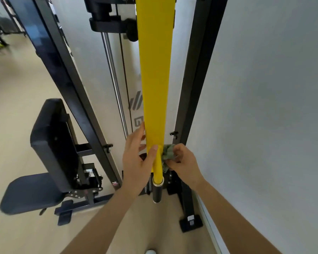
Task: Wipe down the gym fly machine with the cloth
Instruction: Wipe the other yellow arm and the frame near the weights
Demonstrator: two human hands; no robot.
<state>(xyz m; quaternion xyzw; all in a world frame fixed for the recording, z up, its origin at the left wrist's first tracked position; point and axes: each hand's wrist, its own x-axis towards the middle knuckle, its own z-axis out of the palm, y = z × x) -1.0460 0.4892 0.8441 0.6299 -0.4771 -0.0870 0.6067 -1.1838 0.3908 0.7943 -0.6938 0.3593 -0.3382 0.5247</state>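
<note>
The fly machine's long yellow arm hangs down the middle of the view and ends in a black handle grip. My left hand wraps the arm's lower end from the left, thumb across its front. My right hand presses a crumpled green cloth against the arm's right side, just above the handle. Part of the cloth is hidden behind the arm and my fingers.
The machine's black frame posts stand either side of a white shroud with chrome guide rods. A black padded seat and backrest sit at the left. A grey wall runs close on the right. Beige floor lies to the left.
</note>
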